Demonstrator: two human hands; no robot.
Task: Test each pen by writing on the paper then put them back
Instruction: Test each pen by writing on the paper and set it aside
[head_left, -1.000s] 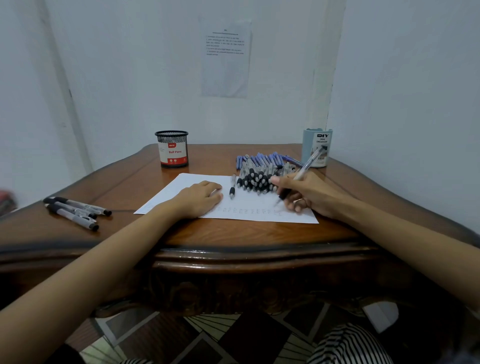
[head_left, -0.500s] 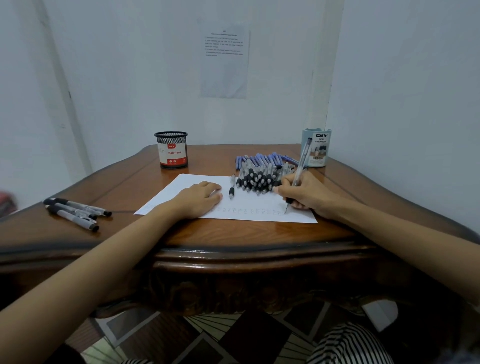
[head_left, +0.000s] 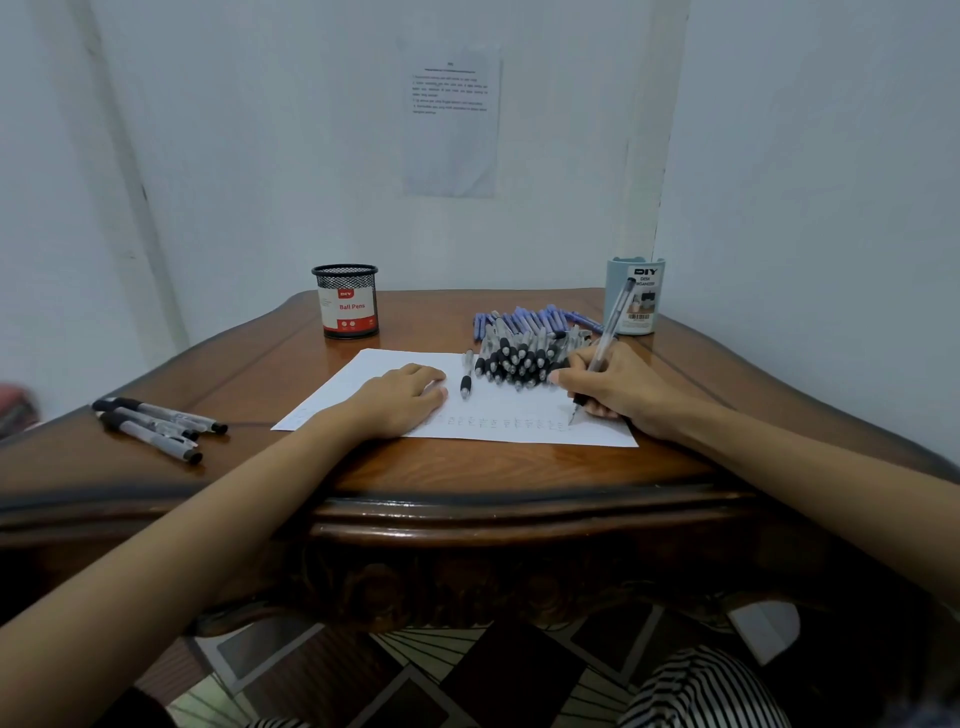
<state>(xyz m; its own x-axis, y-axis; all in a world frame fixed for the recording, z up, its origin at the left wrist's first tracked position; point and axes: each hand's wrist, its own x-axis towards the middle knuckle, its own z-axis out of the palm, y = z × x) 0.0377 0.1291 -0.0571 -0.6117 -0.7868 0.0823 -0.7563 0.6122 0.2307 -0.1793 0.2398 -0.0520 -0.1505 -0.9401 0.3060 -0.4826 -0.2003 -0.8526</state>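
Grip of the right hand (head_left: 618, 389) is clamped round a pen (head_left: 613, 322), its tip on the paper (head_left: 498, 410) at the right end of the marks. The left hand (head_left: 402, 397) rests flat, fingers apart, on the paper. This looks like the writing test; next, probably lift the pen and return it.

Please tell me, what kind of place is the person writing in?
Probably a plain room corner arranged as a small pen-testing station: a carved wooden table set against bare white walls, a printed sheet on the wall, and a large pile of pens, plus a mesh cup and a blue organizer.
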